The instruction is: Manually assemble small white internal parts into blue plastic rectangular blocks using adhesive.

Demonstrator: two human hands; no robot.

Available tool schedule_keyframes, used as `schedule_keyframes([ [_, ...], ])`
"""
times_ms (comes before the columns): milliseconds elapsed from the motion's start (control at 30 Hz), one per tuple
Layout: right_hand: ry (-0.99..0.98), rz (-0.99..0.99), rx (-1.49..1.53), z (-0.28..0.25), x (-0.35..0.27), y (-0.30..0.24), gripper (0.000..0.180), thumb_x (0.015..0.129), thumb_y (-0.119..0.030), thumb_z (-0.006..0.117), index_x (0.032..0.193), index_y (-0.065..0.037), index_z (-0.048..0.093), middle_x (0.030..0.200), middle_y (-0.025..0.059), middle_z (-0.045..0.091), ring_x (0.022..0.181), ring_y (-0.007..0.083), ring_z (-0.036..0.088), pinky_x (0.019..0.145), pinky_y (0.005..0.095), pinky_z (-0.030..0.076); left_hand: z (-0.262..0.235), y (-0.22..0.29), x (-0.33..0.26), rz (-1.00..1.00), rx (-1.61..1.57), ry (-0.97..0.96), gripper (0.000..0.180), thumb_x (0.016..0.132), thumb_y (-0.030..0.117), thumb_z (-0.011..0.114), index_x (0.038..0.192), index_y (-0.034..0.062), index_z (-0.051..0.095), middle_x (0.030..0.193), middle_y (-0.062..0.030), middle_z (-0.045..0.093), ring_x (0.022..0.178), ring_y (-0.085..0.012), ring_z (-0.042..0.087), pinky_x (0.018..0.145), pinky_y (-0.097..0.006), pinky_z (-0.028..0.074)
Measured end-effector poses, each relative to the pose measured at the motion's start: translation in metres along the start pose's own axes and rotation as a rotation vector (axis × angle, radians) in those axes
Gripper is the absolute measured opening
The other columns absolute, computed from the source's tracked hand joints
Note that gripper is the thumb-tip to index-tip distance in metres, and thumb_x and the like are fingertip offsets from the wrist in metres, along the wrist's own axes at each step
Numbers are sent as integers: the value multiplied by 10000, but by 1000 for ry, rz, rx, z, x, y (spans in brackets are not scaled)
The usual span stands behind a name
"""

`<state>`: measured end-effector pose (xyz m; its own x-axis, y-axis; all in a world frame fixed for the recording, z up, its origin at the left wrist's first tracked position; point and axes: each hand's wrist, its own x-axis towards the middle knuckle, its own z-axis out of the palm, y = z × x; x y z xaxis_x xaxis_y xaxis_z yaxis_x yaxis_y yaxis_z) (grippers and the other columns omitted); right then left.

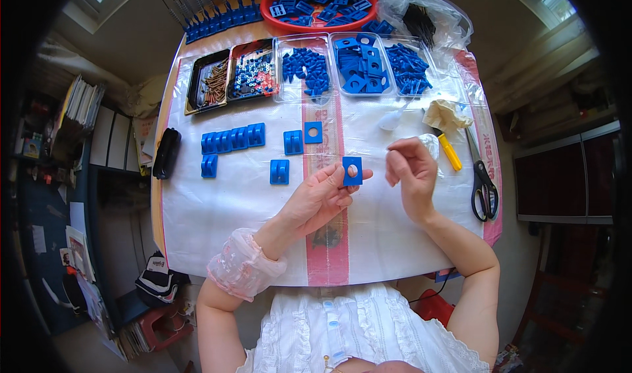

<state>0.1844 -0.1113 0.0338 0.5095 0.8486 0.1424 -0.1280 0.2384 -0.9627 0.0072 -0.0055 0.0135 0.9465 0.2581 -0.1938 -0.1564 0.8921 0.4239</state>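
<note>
My left hand (317,200) pinches a flat blue square plate (346,177) with a round hole; a finger shows through the hole. To its right hovers my right hand (415,179), its fingers curled in toward the thumb; whatever they may hold is hidden. Another holed blue plate (318,132) lies on the sheet beyond my left hand. Beside that plate sits a blue bracket (293,142) with ribs, and a second bracket (280,172) lies nearer. Farther left is a row of several similar blue brackets (232,138), with a single bracket (209,166) below it.
Along the back stand trays of screws (214,83), small nuts (254,69), blue pegs (306,69), holed plates (361,64) and thin blue parts (407,69). Behind is a red basin (264,8). At right lie a yellow-handled tool (449,152) and scissors (485,192); at left, a black case (167,153).
</note>
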Motion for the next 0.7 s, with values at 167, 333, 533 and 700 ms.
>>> schedule_keyframes([
  [167,244,-200,-185,-22,28,-26,186,880,-27,676,1034,-39,573,924,25,570,724,47,507,604,194,412,3,0,1,1,-5,41,332,1006,309,539,1217,54,568,1299,-128,562,892,-66,504,652,-172,442],
  [333,50,-164,-959,-36,43,-32,422,774,-134,796,1135,-52,592,1094,55,561,972,148,505,840,286,439,9,1,0,17,-7,76,321,998,304,558,1213,66,578,1292,-116,563,884,-65,505,647,-170,447],
  [533,51,-272,-1209,-32,47,-8,416,749,-189,814,1093,-40,635,1105,101,561,1085,265,471,956,372,405,4,1,-1,6,-3,65,312,994,294,570,1211,71,582,1271,-102,576,884,-66,508,639,-169,443],
  [700,35,-217,-1198,-37,53,5,353,763,-176,802,1035,-29,634,1095,107,560,1096,270,465,961,375,394,4,0,-1,10,1,65,314,987,303,581,1202,73,590,1273,-98,576,887,-68,506,652,-174,442],
])
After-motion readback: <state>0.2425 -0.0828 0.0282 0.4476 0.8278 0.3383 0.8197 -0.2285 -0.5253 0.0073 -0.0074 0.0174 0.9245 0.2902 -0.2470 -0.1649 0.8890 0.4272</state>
